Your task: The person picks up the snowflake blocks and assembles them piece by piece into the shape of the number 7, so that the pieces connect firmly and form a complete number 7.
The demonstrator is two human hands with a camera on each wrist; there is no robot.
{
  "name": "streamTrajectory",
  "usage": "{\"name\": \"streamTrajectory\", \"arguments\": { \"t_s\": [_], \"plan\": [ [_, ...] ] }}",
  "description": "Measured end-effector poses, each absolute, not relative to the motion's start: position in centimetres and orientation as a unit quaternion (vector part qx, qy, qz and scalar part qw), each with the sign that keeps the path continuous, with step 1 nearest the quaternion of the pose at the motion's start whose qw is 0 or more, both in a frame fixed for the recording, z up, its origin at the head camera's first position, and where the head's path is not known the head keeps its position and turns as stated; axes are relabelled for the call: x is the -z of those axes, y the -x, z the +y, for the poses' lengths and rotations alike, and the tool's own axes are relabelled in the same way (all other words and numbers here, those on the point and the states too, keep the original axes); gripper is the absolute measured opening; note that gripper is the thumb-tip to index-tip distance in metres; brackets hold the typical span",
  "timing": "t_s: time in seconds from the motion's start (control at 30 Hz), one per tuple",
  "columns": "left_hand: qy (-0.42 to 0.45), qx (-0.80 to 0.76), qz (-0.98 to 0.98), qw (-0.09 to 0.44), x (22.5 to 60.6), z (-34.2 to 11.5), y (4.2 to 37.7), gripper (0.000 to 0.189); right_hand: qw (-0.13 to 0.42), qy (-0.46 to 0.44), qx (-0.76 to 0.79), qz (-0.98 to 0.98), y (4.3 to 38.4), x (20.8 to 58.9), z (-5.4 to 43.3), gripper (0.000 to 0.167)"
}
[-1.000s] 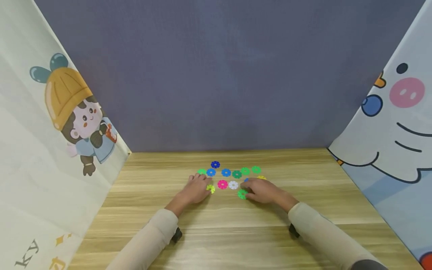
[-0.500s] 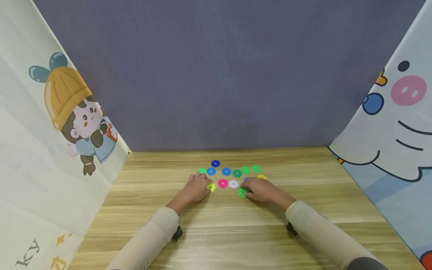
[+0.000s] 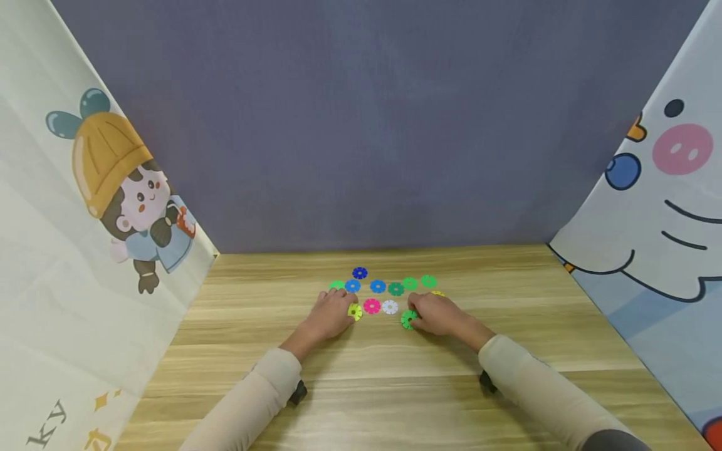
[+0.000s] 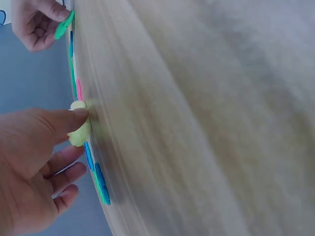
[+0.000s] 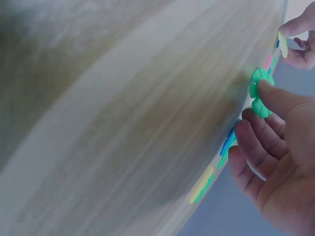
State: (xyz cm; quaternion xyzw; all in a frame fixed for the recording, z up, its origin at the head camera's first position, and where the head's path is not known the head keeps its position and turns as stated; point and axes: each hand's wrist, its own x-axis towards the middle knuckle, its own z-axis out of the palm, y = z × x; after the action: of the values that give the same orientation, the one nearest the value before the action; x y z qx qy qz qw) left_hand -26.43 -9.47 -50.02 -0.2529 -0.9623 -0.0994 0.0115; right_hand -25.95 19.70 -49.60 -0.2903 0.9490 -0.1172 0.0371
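My left hand pinches a yellow-green notched plastic disc between thumb and fingers, its other fingers loosely bent in the left wrist view. My right hand pinches a green notched disc, with the thumb across its face. Both discs are tilted up off the flat. Between the hands lie a pink disc and a white disc. Under the right hand, a blue disc shows in the right wrist view.
Behind the hands, a dark blue disc, two lighter blue discs and several green discs lie on the wooden table. A yellow disc pokes out past the right hand. A grey-blue curtain stands behind the table.
The right hand has taken up the green disc and shifted it slightly right. The yellow-green disc has tilted and moved slightly right with the left hand. The blue disc is now hidden in the head view.
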Motion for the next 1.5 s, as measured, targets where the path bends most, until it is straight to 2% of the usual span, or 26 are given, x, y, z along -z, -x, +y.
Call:
{"name": "streamTrajectory", "arguments": {
  "t_s": [0.13, 0.33, 0.47, 0.63, 0.8, 1.13, 1.5],
  "plan": [
    [0.255, 0.101, -0.961, 0.033, 50.2, -9.4, 26.4, 0.035, 0.048, 0.287, 0.119, 0.949, 25.8, 49.4, 19.7, 0.020],
    [0.262, 0.115, -0.958, 0.027, 49.8, -9.3, 26.4, 0.021, 0.042, 0.314, 0.128, 0.940, 25.5, 49.0, 19.6, 0.026],
    [0.269, 0.133, -0.954, 0.012, 49.4, -9.3, 26.1, 0.020, 0.042, 0.321, 0.141, 0.936, 25.4, 48.8, 19.7, 0.016],
    [0.281, 0.158, -0.946, 0.027, 49.0, -9.1, 25.8, 0.021, 0.053, 0.312, 0.180, 0.931, 25.5, 48.8, 19.7, 0.019],
    [0.291, 0.171, -0.940, 0.053, 48.9, -8.8, 25.4, 0.022, 0.088, 0.287, 0.285, 0.910, 25.6, 48.9, 19.5, 0.026],
    [0.321, 0.203, -0.920, 0.096, 48.6, -7.9, 24.7, 0.023, 0.168, 0.193, 0.453, 0.854, 25.1, 48.3, 18.8, 0.027],
    [0.317, 0.248, -0.911, 0.093, 48.5, -7.0, 24.2, 0.020, 0.192, 0.134, 0.521, 0.821, 25.0, 48.6, 18.4, 0.031]
  ]
}}
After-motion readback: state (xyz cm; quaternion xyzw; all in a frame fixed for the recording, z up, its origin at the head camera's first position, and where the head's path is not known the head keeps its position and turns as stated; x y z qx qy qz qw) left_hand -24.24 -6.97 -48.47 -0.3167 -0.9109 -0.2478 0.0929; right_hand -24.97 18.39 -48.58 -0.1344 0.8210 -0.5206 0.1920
